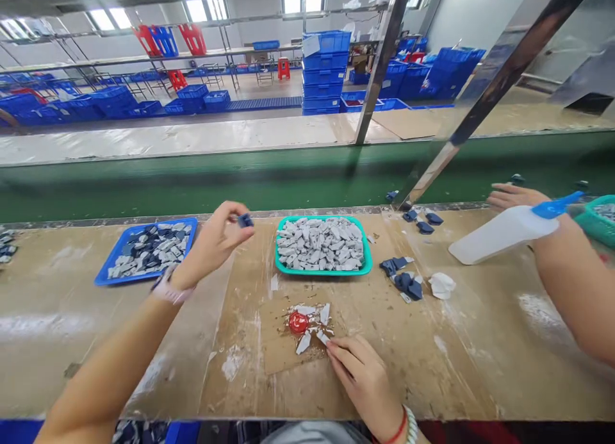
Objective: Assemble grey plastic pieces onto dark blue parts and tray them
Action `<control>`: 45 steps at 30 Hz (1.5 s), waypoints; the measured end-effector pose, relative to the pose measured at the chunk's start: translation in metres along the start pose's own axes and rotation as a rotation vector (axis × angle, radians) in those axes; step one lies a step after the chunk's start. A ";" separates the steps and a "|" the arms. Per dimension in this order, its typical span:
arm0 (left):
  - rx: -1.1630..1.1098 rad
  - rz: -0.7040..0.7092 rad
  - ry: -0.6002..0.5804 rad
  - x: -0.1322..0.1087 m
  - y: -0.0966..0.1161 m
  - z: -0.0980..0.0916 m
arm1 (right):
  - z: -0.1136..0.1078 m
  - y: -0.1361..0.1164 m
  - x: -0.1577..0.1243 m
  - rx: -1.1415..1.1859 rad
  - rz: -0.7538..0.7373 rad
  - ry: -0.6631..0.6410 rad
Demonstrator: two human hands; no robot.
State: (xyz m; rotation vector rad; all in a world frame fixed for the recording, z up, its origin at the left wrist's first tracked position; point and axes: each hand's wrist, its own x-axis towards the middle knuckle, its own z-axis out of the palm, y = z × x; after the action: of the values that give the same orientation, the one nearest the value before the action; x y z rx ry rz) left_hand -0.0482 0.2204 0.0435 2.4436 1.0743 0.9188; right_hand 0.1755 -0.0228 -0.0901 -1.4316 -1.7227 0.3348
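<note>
My left hand is raised over the table between two trays, its thumb and fingers pinching a small dark blue plastic piece. Lower down, my right hand has its fingertips closed on a small light grey piece that lies on a square of cardboard. Beside that piece are a red round cap and several other grey pieces in a wet, glossy patch. Beyond them stands a green tray heaped with grey pieces. To the left, a blue tray holds dark blue and grey pieces.
Dark blue pieces and a crumpled white wad lie at right. A white squeeze bottle with a blue nozzle leans near a co-worker's hand. A metal post rises there; a green belt runs behind.
</note>
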 end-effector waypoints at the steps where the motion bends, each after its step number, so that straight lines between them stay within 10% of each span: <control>1: -0.084 -0.045 0.039 -0.030 0.008 -0.012 | 0.003 0.000 -0.002 -0.047 -0.026 -0.014; 4: -0.332 -0.205 0.184 -0.112 0.033 -0.025 | 0.004 0.003 -0.004 -0.118 -0.058 -0.099; 8: -0.592 -0.560 0.341 -0.180 0.064 0.003 | -0.006 0.008 0.005 0.116 0.121 -0.154; 12: -0.699 -0.838 0.283 -0.193 0.091 0.050 | -0.016 0.004 0.017 0.597 0.543 -0.162; 17: -0.773 -0.675 -0.037 -0.167 0.122 0.082 | -0.026 -0.019 0.027 1.068 0.786 -0.136; 29: -0.742 -0.457 -0.116 -0.146 0.158 0.090 | -0.047 -0.062 0.029 0.383 -0.043 0.085; 45: -0.537 -0.547 -0.040 -0.166 0.156 0.106 | -0.026 -0.066 0.010 0.070 -0.264 -0.117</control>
State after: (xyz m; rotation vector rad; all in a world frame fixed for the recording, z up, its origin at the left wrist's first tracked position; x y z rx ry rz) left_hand 0.0222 -0.0103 -0.0261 1.6144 1.2020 0.8289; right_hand 0.1504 -0.0420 -0.0262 -1.1362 -1.9493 0.3361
